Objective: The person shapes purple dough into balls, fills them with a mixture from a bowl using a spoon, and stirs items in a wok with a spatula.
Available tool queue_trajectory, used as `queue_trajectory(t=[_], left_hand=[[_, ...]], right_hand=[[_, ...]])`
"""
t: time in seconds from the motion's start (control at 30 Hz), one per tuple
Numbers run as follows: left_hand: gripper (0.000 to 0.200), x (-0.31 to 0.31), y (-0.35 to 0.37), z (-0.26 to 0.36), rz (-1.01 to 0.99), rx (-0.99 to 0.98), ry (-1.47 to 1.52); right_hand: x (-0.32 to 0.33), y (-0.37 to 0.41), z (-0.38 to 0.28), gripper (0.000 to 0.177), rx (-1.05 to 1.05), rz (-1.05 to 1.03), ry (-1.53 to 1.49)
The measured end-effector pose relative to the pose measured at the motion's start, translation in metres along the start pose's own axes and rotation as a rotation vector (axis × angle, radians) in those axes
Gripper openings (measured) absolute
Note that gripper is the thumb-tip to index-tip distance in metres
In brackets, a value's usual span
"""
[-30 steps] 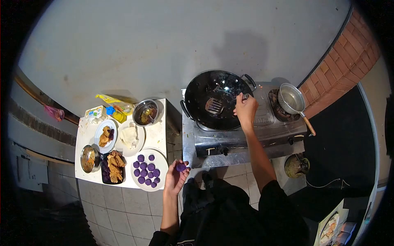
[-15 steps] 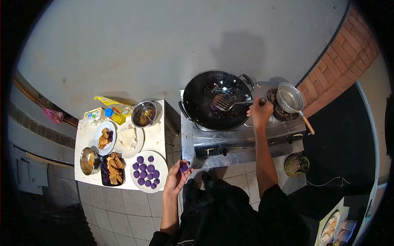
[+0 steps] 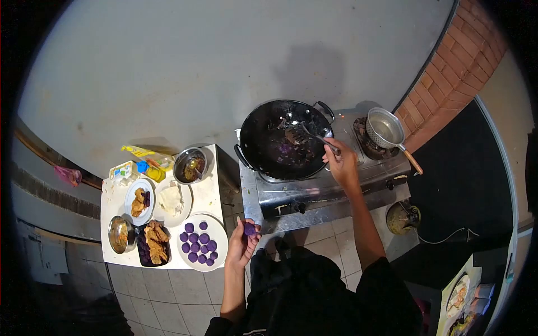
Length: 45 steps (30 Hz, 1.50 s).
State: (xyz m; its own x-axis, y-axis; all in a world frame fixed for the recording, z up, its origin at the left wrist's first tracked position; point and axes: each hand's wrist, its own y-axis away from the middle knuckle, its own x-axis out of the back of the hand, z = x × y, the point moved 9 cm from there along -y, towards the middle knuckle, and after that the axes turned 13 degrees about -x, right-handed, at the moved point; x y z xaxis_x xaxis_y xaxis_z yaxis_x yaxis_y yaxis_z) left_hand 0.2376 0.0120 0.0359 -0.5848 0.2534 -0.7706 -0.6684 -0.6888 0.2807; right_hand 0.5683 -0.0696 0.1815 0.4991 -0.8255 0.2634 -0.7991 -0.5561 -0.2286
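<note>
A purple ball (image 3: 250, 229) is held in the fingers of my left hand (image 3: 242, 243), in front of the stove's left corner. My right hand (image 3: 342, 162) grips the handle of a slotted spatula (image 3: 303, 133), whose head is inside the black wok (image 3: 263, 123). Oil and purple bits lie in the bottom of the wok, which sits on the left burner of the steel gas stove (image 3: 330, 199). Left of my left hand, a white plate (image 3: 221, 257) carries several purple balls (image 3: 194, 238).
On the white table (image 3: 120, 255) stand a black tray (image 3: 152, 263) of fried food, a plate of pale wrappers (image 3: 171, 200), metal bowls (image 3: 189, 164) and a yellow bottle (image 3: 152, 171). A strainer pan (image 3: 385, 127) rests on the right burner. A pot (image 3: 402, 218) is on the floor.
The spatula's head has shifted up and left in the wok, with my right hand lower on its handle side. My left hand still holds the purple ball. The view has shifted slightly.
</note>
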Motion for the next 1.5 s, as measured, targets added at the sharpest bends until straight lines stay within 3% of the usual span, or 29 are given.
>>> queue_trajectory(t=[0.43, 0.53, 1.03, 1.33, 1.5], left_hand=[[0.043, -0.007, 0.000, -0.009, -0.126, 0.081, -0.035], [0.040, -0.005, 0.001, -0.006, -0.080, 0.065, -0.192], [0.047, -0.012, 0.005, -0.004, -0.147, 0.039, -0.239], [0.053, -0.012, 0.008, -0.008, -0.192, 0.058, -0.227], [0.050, -0.019, 0.011, -0.006, -0.191, 0.051, -0.252]], right_hand=[[-0.007, 0.028, -0.003, 0.031, 0.187, -0.032, 0.273], [-0.008, 0.032, 0.004, 0.032, 0.219, -0.044, 0.284], [0.015, 0.046, -0.009, 0.032, 0.066, -0.168, 0.219], [0.013, 0.047, 0.025, 0.031, -0.026, -0.135, 0.063], [-0.002, 0.030, 0.017, 0.031, 0.080, -0.103, 0.125]])
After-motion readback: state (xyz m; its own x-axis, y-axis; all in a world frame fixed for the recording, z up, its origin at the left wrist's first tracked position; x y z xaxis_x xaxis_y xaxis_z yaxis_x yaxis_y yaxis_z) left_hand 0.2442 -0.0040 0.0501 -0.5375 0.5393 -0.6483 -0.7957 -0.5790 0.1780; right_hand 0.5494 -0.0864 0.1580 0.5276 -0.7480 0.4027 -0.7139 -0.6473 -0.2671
